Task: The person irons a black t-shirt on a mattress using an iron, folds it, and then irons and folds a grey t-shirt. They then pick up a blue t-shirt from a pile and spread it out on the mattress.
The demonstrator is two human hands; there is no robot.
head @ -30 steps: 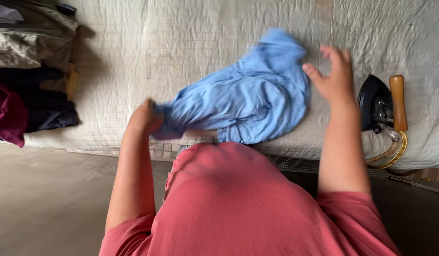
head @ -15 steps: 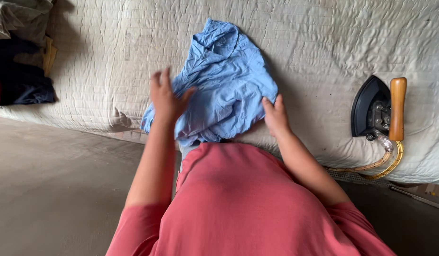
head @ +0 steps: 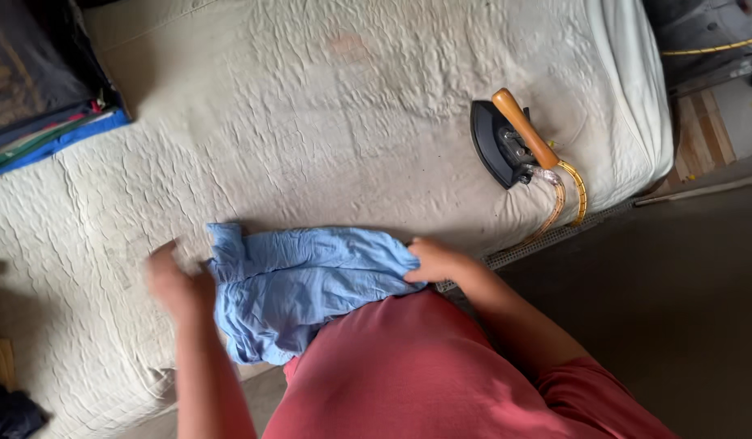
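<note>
I see the light blue garment bunched at the lower centre, on the padded counter's near edge, not yet spread flat. My right hand pinches its right end; my blurred left hand touches its left end, grip unclear. The iron sits untouched, upper right.

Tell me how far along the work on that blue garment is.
Done: the blue garment lies on the quilted pad, still crumpled and bunched. In hand: the right hand grips its right edge and the left hand is at its left edge, blurred. Left: the cloth is not flat, and the iron sits untouched, apart from it.
</note>
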